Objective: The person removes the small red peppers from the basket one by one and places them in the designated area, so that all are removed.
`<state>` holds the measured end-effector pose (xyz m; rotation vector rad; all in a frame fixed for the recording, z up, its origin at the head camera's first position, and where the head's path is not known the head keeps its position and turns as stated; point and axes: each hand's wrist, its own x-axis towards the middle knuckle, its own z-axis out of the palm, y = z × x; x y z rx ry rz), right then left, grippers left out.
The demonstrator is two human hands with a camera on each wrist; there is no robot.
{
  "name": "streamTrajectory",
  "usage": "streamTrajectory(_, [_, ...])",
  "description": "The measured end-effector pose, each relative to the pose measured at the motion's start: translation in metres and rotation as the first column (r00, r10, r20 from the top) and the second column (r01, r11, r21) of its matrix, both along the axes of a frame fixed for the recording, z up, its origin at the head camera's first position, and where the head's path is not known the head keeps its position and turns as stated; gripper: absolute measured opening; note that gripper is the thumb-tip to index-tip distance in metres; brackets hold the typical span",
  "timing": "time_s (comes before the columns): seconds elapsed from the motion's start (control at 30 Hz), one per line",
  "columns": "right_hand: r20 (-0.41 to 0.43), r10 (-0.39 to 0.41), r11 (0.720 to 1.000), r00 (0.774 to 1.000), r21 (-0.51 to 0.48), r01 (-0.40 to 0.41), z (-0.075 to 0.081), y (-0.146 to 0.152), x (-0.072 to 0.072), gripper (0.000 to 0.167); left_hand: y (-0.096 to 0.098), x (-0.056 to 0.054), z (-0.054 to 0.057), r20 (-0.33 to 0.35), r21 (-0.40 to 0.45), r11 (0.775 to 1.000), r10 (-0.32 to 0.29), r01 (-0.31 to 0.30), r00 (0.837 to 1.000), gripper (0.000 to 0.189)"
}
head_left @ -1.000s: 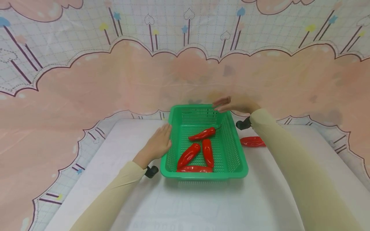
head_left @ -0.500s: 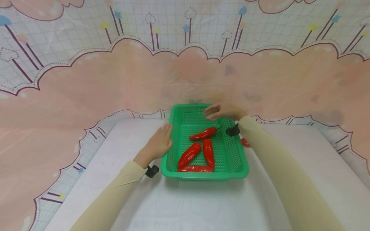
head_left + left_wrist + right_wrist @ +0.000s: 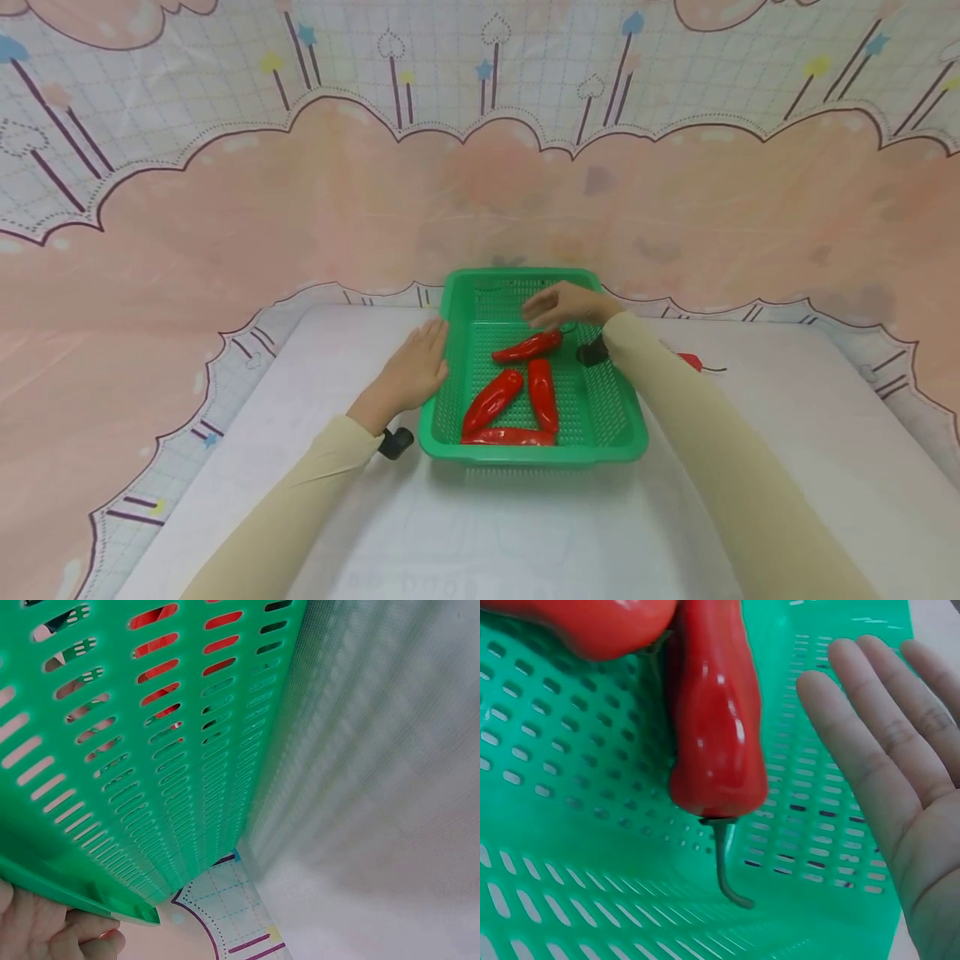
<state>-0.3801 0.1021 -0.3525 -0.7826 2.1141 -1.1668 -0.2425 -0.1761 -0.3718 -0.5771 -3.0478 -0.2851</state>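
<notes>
A green plastic basket (image 3: 532,454) with slotted walls holds several red chili peppers, all lying flat on its floor. My left hand (image 3: 411,367) rests against its left rim; in the left wrist view those fingers (image 3: 45,930) touch the rim from outside. Over the back of the basket hovers my right hand (image 3: 568,303), fingers extended, gripping nothing. Just below it lies the rearmost pepper (image 3: 525,347), which in the right wrist view shows its stem (image 3: 721,862) apart from the straight fingers (image 3: 862,742).
On the white table (image 3: 360,533), right of the basket, lies another red pepper (image 3: 690,361), partly hidden by my right sleeve (image 3: 705,433). A pink patterned cloth (image 3: 337,217) hangs close behind the basket.
My right hand has moved left and down from the basket's back right corner to above the rearmost pepper. My left hand and the peppers in the basket stay put.
</notes>
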Motion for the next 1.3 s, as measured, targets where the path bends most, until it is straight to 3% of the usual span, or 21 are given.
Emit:
streamTrajectory(0.53, [-0.035, -0.024, 0.985, 0.999, 0.169, 0.03, -0.009, -0.016, 0.002, 0.049, -0.001, 0.001, 0.002, -0.01, 0.006, 1.0, 0.003, -0.003, 1.0, 0.061])
streamTrajectory(1.03, [-0.047, -0.01, 0.992, 0.999, 0.125, 0.016, -0.019, -0.027, -0.001, 0.046, -0.001, 0.0, -0.001, -0.009, -0.009, 1.0, -0.002, 0.002, 1.0, 0.061])
streamTrajectory(1.3, [-0.113, -0.03, 0.991, 0.993, 0.124, 0.044, -0.017, -0.028, -0.005, 0.045, 0.0, 0.0, 0.001, -0.004, -0.01, 1.0, -0.007, 0.007, 1.0, 0.061])
